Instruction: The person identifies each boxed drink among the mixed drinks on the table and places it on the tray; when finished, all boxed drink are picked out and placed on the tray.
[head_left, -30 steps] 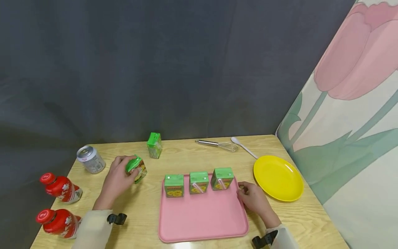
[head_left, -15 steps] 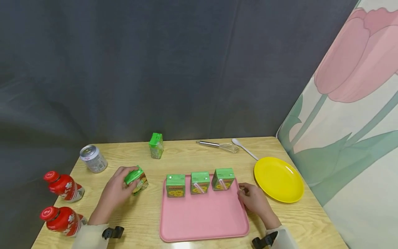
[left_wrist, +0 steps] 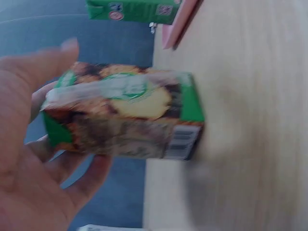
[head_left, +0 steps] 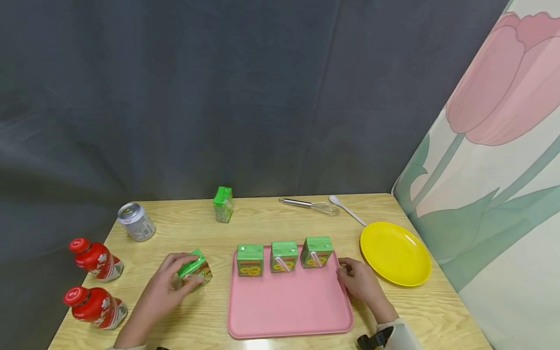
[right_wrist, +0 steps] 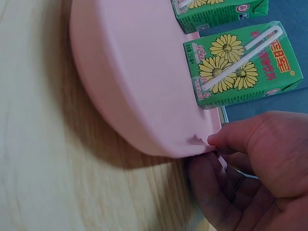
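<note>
My left hand [head_left: 164, 289] grips a drink carton [head_left: 198, 273] with a green top, fingers and thumb on opposite sides, left of the pink tray [head_left: 290, 306]. In the left wrist view, this drink carton [left_wrist: 130, 108] shows brown printing, a wrapped straw and a barcode, tilted close over the table. At the tray's right rim, my right hand [head_left: 360, 282] pinches the edge between thumb and fingers, as the right wrist view also shows. Along the tray's far side stand three green cartons with yellow flowers: a left one [head_left: 250, 262], a middle one [head_left: 284, 257] and a right one [head_left: 317, 253].
Another green carton [head_left: 223, 205] stands at the back. On the left are a silver can [head_left: 137, 222] and two red bottles, one farther [head_left: 97, 260] and one nearer [head_left: 96, 307]. A whisk [head_left: 310, 206], a white spoon [head_left: 347, 211] and a yellow plate [head_left: 395, 253] lie toward the right.
My left hand has brought the brown-printed drink carton nearer to me and slightly right. My right hand keeps its hold on the tray rim. The head view has shifted slightly.
</note>
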A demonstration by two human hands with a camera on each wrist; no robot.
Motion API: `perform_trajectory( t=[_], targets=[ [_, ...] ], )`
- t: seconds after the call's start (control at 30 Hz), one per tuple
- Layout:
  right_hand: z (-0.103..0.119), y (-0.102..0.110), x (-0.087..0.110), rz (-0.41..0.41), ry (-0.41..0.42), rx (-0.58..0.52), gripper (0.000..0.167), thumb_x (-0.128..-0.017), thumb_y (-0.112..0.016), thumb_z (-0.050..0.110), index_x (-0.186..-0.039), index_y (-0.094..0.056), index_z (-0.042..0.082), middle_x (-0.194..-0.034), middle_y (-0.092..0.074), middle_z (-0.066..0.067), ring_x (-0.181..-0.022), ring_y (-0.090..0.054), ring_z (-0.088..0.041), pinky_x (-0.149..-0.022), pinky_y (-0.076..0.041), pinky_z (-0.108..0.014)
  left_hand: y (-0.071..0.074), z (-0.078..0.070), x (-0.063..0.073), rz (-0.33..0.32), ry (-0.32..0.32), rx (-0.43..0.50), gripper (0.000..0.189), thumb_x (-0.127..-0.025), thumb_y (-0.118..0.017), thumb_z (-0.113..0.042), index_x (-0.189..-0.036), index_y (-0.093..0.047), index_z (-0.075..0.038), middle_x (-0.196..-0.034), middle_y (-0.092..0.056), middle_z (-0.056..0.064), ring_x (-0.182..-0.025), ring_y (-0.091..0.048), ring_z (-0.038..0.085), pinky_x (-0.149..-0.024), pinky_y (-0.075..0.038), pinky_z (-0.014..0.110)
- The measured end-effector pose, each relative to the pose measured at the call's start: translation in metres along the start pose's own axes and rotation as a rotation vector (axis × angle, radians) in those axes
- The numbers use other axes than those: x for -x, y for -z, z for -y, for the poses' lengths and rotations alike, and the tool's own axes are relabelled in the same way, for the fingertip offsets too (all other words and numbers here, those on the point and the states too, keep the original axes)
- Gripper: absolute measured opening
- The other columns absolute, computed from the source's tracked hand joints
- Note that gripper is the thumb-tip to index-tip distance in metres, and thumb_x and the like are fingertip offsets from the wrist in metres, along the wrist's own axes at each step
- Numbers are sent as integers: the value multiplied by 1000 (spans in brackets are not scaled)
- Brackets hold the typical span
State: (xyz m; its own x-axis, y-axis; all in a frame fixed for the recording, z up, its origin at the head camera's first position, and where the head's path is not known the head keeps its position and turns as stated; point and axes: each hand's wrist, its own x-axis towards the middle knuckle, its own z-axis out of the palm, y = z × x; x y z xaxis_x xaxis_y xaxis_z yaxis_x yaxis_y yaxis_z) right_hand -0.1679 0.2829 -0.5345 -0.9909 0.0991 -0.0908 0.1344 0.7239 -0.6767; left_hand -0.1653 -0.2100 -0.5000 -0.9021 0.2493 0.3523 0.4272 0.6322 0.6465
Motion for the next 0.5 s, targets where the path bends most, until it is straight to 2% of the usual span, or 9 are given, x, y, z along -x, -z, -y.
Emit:
perform_trajectory(
  t=[0.13,0.23,0.5],
  targets=[
    [-1,0,1,1,-1,-1,34,-96,-68,12,-128,-66,-1,-78,-61,-2,-55,-55,-15,-46,-46,-29,-8,6,0,-37,-14,-11,51,-88,-81,-12,-136,-64,-20,-126,-54,0,-107,-58,19,-81,-55,39],
    [-2,0,1,-1,-2,18,34,-96,-68,12,-127,-67,-1,-77,-60,-1,-55,-54,-15,-46,-45,-28,-11,9,-2,-38,-35,-30,54,-87,-82,-9,-136,-64,-22,-125,-54,-2,-107,-57,16,-81,-55,39],
    [-3,-1,0,8,-17,18,36,-96,-69,14,-130,-66,1,-80,-61,-2,-59,-54,-16,-49,-45,-28,-4,2,-5,-34,-128,-50,54,-77,-88,-1,-125,-71,-21,-118,-59,-8,-102,-60,12,-78,-54,30]
  ],
)
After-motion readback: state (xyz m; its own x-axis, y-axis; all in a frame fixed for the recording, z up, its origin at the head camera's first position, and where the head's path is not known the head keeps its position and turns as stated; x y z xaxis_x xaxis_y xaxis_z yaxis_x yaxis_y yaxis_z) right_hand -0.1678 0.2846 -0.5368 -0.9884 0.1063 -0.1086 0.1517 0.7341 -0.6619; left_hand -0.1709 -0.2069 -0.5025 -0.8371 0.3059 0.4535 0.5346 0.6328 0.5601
